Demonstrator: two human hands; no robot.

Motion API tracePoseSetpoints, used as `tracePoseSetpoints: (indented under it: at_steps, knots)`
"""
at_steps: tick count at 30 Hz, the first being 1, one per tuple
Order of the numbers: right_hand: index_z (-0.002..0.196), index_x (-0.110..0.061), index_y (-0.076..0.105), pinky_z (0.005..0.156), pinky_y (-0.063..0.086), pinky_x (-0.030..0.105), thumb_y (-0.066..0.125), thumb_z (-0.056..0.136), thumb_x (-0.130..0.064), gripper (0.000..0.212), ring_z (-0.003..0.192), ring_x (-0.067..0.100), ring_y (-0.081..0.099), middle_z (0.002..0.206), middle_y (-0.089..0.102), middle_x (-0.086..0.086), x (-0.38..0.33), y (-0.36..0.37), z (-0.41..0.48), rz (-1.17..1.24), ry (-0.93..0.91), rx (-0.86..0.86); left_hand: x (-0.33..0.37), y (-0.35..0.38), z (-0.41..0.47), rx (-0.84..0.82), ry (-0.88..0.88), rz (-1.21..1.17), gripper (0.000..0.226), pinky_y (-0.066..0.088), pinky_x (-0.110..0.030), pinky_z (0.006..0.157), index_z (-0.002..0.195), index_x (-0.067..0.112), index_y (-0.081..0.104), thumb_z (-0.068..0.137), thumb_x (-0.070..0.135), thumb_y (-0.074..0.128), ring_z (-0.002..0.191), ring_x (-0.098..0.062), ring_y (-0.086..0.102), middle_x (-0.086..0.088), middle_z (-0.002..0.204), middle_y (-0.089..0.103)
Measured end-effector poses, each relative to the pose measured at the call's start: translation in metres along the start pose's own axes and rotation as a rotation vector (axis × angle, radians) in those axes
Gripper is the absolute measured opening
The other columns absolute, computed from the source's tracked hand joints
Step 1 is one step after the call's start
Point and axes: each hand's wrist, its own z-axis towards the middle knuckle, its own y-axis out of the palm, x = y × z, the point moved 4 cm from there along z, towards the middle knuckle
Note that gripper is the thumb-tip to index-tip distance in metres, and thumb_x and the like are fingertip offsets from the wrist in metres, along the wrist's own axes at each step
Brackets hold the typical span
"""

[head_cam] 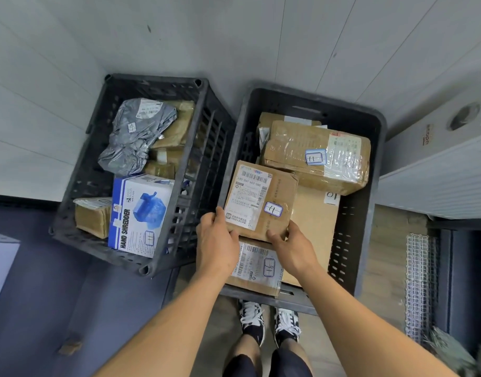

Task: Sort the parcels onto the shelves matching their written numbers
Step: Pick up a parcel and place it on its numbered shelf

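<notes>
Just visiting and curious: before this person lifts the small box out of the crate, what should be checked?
1. Left hand grips the box: ok.
2. Right hand grips it too: ok.
3. Label readable, looks like 11: ok.
4. Nothing lies on the box: ok.
5. Way up out of the crate free: ok.
6. Matching shelf in sight: cannot tell.

We see a small brown cardboard box (261,198), white shipping label and handwritten "11" sticker facing up, gripped at its near corners by the left hand (216,240) and right hand (295,247) in the right black plastic crate (352,213). Behind it lies a larger tape-wrapped brown box (315,153), also marked "11"; beneath, a flat plain cardboard carton (313,229).
</notes>
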Motion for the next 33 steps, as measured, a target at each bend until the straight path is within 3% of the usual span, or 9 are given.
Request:
tracePoseSetpoints:
  at_steps: [6,11,17,23,26,33]
  knots:
    - [0.139,-0.017,0.046,0.083,0.037,0.026,0.053,0.103,-0.032,0.041,0.100,0.016,0.051,0.110,0.056,-0.006,0.003,0.001,0.000,0.059,-0.018,-0.012,-0.001,0.003,-0.005,0.059,0.024,-0.108,0.052,0.037,-0.038,0.114,0.145,0.018,0.047,0.095,0.018,0.061,0.139,-0.022,0.037,-0.003,0.149,0.038]
    - [0.145,-0.019,0.044,0.091,0.040,0.029,0.053,0.102,-0.031,0.046,0.121,0.023,0.056,0.134,0.060,0.000,0.005,-0.003,-0.003,0.121,-0.002,-0.036,0.007,-0.008,-0.007,0.121,0.017,-0.141,0.038,0.035,-0.029,0.108,0.132,0.014,0.058,0.094,0.013,0.060,0.135,-0.020,0.038,-0.001,0.143,0.044]
    - [0.141,-0.022,0.048,0.095,0.043,0.031,0.058,0.100,-0.029,0.042,0.116,0.019,0.057,0.125,0.061,-0.006,-0.001,-0.023,-0.021,0.149,-0.042,-0.047,0.018,-0.024,-0.025,0.106,-0.005,-0.279,0.034,0.042,-0.022,0.089,0.126,0.020,0.058,0.094,0.008,0.060,0.117,-0.016,0.056,0.003,0.125,0.064]
    - [0.132,-0.024,0.053,0.094,0.043,0.029,0.060,0.100,-0.029,0.033,0.113,0.017,0.059,0.122,0.064,-0.006,-0.018,-0.049,-0.062,0.202,-0.097,-0.050,0.043,-0.057,-0.058,0.194,0.007,-0.385,0.032,0.044,-0.022,0.086,0.118,0.022,0.059,0.091,0.004,0.063,0.106,-0.011,0.060,0.007,0.115,0.065]
    - [0.127,-0.019,0.056,0.096,0.048,0.035,0.061,0.098,-0.030,0.031,0.109,0.017,0.062,0.115,0.066,-0.006,-0.028,-0.063,-0.089,0.169,-0.125,-0.035,0.054,-0.075,-0.083,0.220,0.012,-0.427,0.028,0.044,-0.022,0.084,0.114,0.023,0.058,0.092,0.005,0.062,0.103,-0.010,0.060,0.008,0.112,0.065]
    - [0.125,-0.019,0.058,0.088,0.048,0.029,0.064,0.097,-0.029,0.030,0.105,0.014,0.063,0.114,0.067,-0.008,-0.063,-0.105,-0.170,0.142,-0.236,-0.034,0.079,-0.129,-0.149,0.296,0.050,-0.525,0.030,0.044,-0.021,0.082,0.108,0.027,0.056,0.091,0.006,0.067,0.098,-0.008,0.061,0.012,0.104,0.064]
